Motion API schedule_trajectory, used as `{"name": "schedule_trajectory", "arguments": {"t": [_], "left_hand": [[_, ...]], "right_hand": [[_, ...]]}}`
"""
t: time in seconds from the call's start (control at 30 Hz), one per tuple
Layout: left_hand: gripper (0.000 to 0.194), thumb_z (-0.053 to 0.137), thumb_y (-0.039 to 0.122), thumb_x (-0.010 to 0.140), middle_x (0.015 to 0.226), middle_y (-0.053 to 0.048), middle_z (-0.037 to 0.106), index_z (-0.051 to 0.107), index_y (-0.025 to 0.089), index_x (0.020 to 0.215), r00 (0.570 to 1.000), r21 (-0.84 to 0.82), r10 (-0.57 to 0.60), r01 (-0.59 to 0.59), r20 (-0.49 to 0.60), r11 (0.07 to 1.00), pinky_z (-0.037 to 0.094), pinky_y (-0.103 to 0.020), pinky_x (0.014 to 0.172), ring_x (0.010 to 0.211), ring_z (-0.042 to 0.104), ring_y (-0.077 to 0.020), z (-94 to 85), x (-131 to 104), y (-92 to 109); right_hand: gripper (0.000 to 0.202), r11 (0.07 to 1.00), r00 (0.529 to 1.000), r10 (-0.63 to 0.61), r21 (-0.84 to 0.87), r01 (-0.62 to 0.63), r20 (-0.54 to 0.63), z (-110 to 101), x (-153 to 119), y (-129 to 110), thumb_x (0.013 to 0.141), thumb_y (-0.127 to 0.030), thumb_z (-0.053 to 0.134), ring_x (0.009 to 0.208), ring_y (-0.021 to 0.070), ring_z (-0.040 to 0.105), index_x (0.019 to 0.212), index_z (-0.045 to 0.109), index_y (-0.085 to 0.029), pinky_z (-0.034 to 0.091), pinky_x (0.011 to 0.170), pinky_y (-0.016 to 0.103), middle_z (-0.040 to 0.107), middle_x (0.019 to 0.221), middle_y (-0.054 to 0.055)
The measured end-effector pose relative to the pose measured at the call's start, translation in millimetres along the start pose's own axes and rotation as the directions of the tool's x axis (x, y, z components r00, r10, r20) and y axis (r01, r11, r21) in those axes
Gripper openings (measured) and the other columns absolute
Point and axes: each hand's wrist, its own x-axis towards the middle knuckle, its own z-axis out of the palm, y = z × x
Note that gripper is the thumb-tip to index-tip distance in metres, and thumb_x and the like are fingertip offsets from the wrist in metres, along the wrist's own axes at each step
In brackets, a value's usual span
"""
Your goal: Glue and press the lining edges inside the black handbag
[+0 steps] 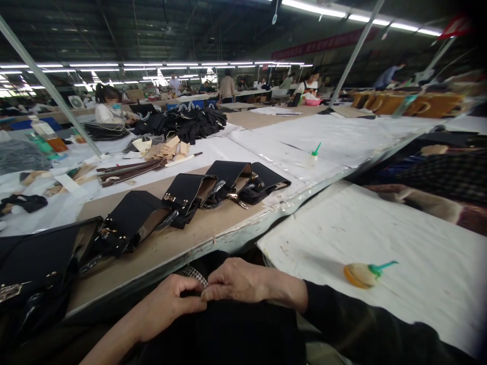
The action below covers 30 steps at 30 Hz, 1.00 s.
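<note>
Low in the head view, my left hand (169,301) and my right hand (241,281) meet with thumbs and fingertips pinched together. Between them is the top edge of a black piece (236,329) over my lap; its exact kind is hard to make out. My fingers hide the part being gripped. A bit of black-and-white checked cloth (194,275) shows behind the hands. Just beyond, a row of black bags (131,213) with gold-coloured metal fittings and tan insides lies along the table's near edge.
A squeeze bottle (359,275) with green nozzle and amber liquid lies on the white side table (403,238) at right. Another green-tipped bottle (315,152) stands farther off. Brown strips (133,172) and a black pile (186,121) lie left. A slanted pole (49,86) rises there. Co-workers sit beyond.
</note>
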Motion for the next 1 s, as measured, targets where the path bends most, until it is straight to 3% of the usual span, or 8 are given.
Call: {"name": "schedule_trajectory", "arguments": {"t": [0.27,0.47,0.63,0.7,0.8,0.87,0.93,1.0], "left_hand": [[0.024,0.065,0.039,0.085,0.085,0.001,0.068,0.077,0.019,0.091,1.0,0.024,-0.016,0.016,0.004,1.0,0.042,-0.027,0.075,0.086,0.059,-0.0219,-4.0,-2,-2],[0.021,0.065,0.039,0.087,0.083,0.003,0.067,0.074,0.02,0.086,1.0,0.043,0.007,-0.007,-0.001,0.999,0.041,-0.025,0.074,0.086,0.059,-0.0202,-3.4,0,-1],[0.022,0.064,0.039,0.089,0.085,0.003,0.069,0.075,0.02,0.089,1.0,0.05,0.011,-0.011,-0.002,0.999,0.041,-0.027,0.076,0.087,0.061,-0.0215,-1.9,-2,3],[0.022,0.063,0.038,0.09,0.085,0.003,0.069,0.075,0.019,0.089,1.0,0.053,0.01,-0.01,0.0,0.999,0.041,-0.027,0.076,0.087,0.061,-0.0216,-1.2,-2,6],[0.022,0.064,0.038,0.089,0.086,0.003,0.069,0.076,0.02,0.092,1.0,0.053,0.013,-0.013,-0.002,0.999,0.041,-0.027,0.076,0.087,0.06,-0.0213,0.0,-1,8],[0.022,0.064,0.037,0.089,0.086,0.003,0.069,0.077,0.02,0.094,1.0,0.051,0.02,-0.02,-0.001,0.998,0.041,-0.027,0.075,0.087,0.06,-0.0211,1.0,0,7],[0.023,0.063,0.037,0.089,0.086,0.002,0.069,0.077,0.02,0.095,0.999,0.06,0.04,-0.04,0.003,0.997,0.041,-0.028,0.074,0.086,0.059,-0.0212,2.5,1,7],[0.024,0.063,0.037,0.089,0.085,0.001,0.068,0.078,0.019,0.094,0.998,0.072,0.058,-0.059,0.008,0.996,0.04,-0.028,0.074,0.085,0.058,-0.0214,4.4,2,7]], "right_hand": [[0.024,0.978,0.985,0.169,0.129,-0.163,-0.037,-5,-46,10,0.096,-0.038,0.056,0.066,0.0123,0.05,0.087,0.068,-0.02,0.037,0.058,0.022,0.056,0.072,-0.003],[0.029,0.87,0.958,0.286,0.428,-0.245,-0.034,-8,-89,19,0.091,-0.029,0.057,0.09,0.0192,0.065,0.112,0.075,-0.02,0.049,0.08,0.027,0.074,0.098,0.002],[0.044,0.739,0.947,0.319,0.632,-0.232,-0.026,-20,-109,19,0.084,-0.024,0.06,0.119,0.0279,0.064,0.127,0.071,-0.019,0.047,0.104,0.038,0.073,0.124,0.007],[0.049,0.768,0.942,0.325,0.604,-0.213,-0.08,-20,-105,19,0.086,-0.031,0.066,0.121,0.0281,0.062,0.134,0.065,-0.02,0.047,0.104,0.039,0.07,0.129,0.009],[0.057,0.86,0.937,0.322,0.456,-0.231,-0.132,-13,-87,14,0.079,-0.041,0.079,0.104,0.0253,0.068,0.131,0.065,-0.021,0.054,0.087,0.032,0.073,0.118,0.008],[0.044,0.927,0.945,0.292,0.284,-0.243,-0.145,-5,-71,8,0.076,-0.04,0.083,0.085,0.0209,0.069,0.115,0.074,-0.021,0.052,0.072,0.026,0.076,0.097,0.004],[0.024,0.974,0.961,0.226,0.062,-0.219,-0.159,2,-53,1,0.081,-0.041,0.079,0.072,0.0174,0.065,0.094,0.079,-0.021,0.045,0.065,0.024,0.073,0.077,0.001],[0.025,0.977,0.979,0.148,-0.135,-0.166,-0.137,8,-35,-5,0.091,-0.041,0.069,0.065,0.0155,0.059,0.084,0.078,-0.019,0.039,0.06,0.025,0.065,0.065,0.0]]}}
